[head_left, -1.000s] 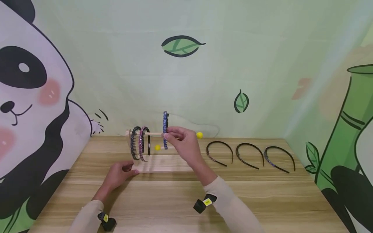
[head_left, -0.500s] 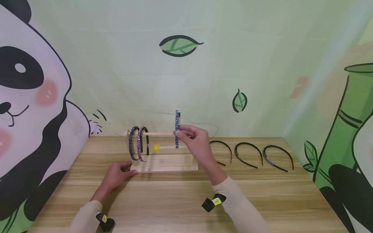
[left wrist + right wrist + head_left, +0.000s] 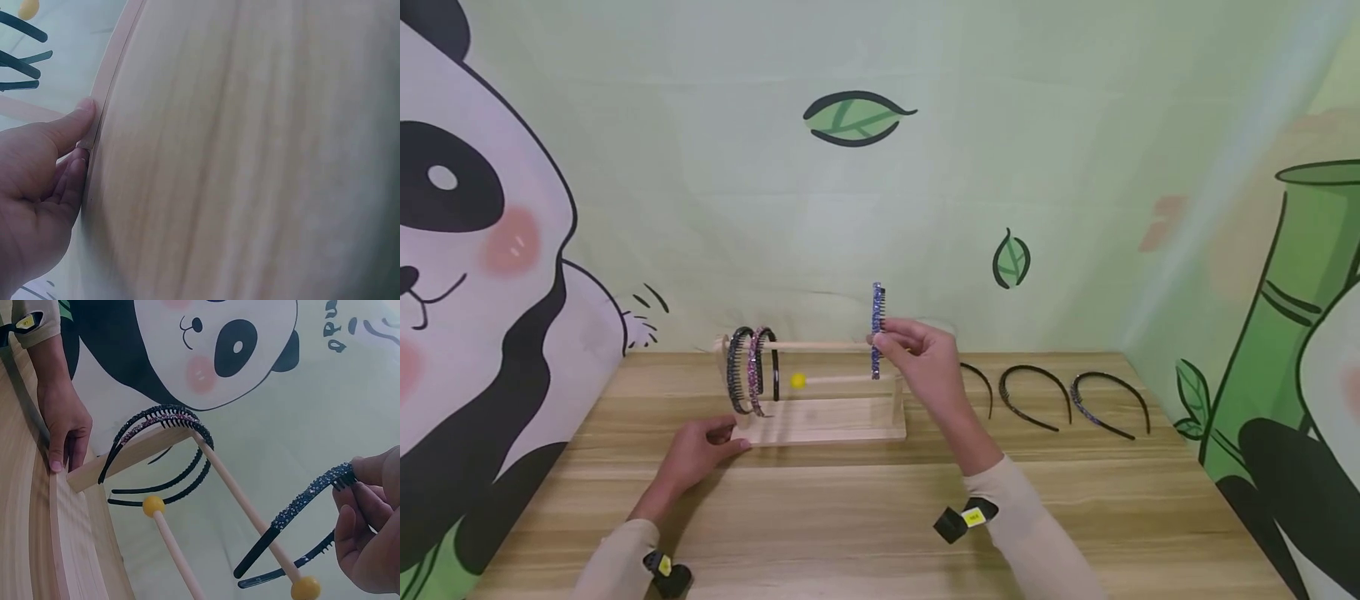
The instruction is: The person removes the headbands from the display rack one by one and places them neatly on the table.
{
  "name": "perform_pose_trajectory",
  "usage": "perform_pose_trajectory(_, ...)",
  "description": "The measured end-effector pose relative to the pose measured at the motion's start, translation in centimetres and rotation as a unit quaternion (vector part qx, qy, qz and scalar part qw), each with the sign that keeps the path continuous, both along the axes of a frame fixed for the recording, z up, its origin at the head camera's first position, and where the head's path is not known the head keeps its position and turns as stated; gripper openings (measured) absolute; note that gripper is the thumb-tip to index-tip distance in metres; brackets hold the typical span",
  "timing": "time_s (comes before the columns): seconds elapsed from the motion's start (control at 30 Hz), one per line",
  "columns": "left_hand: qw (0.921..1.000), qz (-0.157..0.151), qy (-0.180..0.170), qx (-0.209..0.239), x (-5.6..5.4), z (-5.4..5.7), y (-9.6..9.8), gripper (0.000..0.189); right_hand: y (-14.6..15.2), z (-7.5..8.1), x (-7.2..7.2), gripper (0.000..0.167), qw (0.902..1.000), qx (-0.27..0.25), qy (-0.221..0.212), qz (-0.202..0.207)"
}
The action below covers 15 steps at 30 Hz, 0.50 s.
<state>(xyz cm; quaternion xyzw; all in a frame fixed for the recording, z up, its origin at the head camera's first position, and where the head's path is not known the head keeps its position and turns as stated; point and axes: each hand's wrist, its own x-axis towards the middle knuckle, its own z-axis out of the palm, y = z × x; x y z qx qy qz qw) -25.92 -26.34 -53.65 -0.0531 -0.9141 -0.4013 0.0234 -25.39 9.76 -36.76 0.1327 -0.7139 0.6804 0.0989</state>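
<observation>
My right hand (image 3: 928, 358) pinches a blue glittery headband (image 3: 876, 310) with comb teeth, held upright. In the right wrist view its two arms straddle the upper rod (image 3: 237, 494), close to the yellow ball (image 3: 305, 589) at the rod's end. The wooden headband stand (image 3: 831, 421) has its front left base corner gripped by my left hand (image 3: 700, 450), thumb on the top edge. At the rod's left end hang a dark headband (image 3: 739, 367) and a pink glittery headband (image 3: 756, 367). The lower rod (image 3: 846, 380) carries a yellow ball (image 3: 798, 380) at its left tip.
Right of the stand, two black headbands with sparkly parts, the middle headband (image 3: 1004, 398) and the right headband (image 3: 1101, 418), lie on the wooden table (image 3: 820, 517). A third headband (image 3: 985, 379) is partly hidden behind my right hand. A panda-print backdrop (image 3: 722, 208) stands behind.
My right hand has moved right with the blue headband, along the upper rod toward its right end. My left hand stays on the base corner; the view has shifted slightly.
</observation>
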Motion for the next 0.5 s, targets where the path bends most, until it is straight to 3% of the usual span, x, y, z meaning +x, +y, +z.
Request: perform_pose_trajectory(0.5,1.0000,0.001,-0.003,0.003,0.0,-0.1,0.0,0.057,2.1,-0.1,0.0,0.030,0.9997,0.016,-0.008,-0.016)
